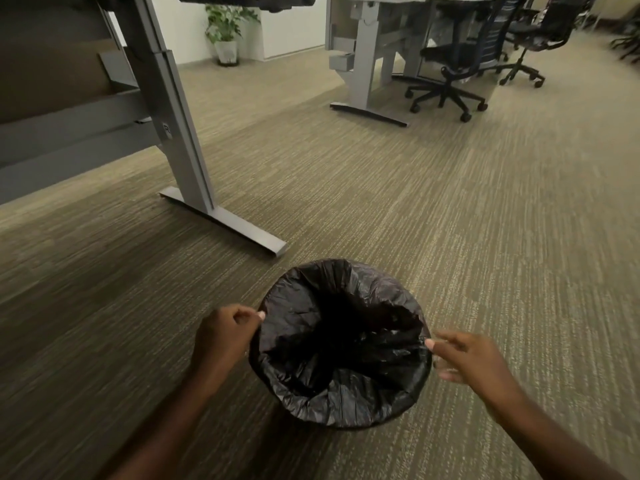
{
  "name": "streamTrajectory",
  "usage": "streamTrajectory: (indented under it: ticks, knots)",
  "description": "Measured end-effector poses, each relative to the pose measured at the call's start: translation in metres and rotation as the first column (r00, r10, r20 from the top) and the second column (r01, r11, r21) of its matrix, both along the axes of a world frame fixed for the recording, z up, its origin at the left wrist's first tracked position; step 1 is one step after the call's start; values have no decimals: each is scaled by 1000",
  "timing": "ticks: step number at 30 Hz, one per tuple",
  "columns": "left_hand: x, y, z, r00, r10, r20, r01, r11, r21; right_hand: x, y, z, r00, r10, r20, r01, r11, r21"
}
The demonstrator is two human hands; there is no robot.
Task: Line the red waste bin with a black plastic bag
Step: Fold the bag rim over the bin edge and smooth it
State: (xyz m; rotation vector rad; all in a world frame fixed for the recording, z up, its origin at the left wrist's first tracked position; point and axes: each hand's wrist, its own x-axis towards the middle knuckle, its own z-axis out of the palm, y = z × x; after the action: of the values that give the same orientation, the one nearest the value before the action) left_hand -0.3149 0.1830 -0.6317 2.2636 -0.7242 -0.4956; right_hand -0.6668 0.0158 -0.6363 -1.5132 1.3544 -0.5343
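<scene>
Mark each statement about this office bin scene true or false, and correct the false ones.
1. A black bag is spread over the mouth of the bin. True.
2. Only the left hand touches the bag. False: the right hand pinches the bag's edge too, on the opposite side.
3. The bin stands on a desk. False: it stands on the carpet.
4. A potted plant stands by the far wall. True.
5. The bag is full of rubbish. False: no rubbish shows in the dark hollow of the bag.
</scene>
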Motion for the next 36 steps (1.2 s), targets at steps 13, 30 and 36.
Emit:
streamTrajectory:
  ticks: [13, 30, 36]
  knots:
    - [22, -20, -14, 965, 46, -260, -72, 993, -92, 48, -15, 1, 979, -43, 198, 13, 989, 149]
    - [140, -141, 15, 926, 328, -186, -335, 942, -7, 228, -171, 3, 987, -3, 160, -31, 977, 210]
    - [158, -156, 7, 917, 347, -196, -352, 936, 7, 247, -189, -3, 989, 41, 139, -65, 982, 178]
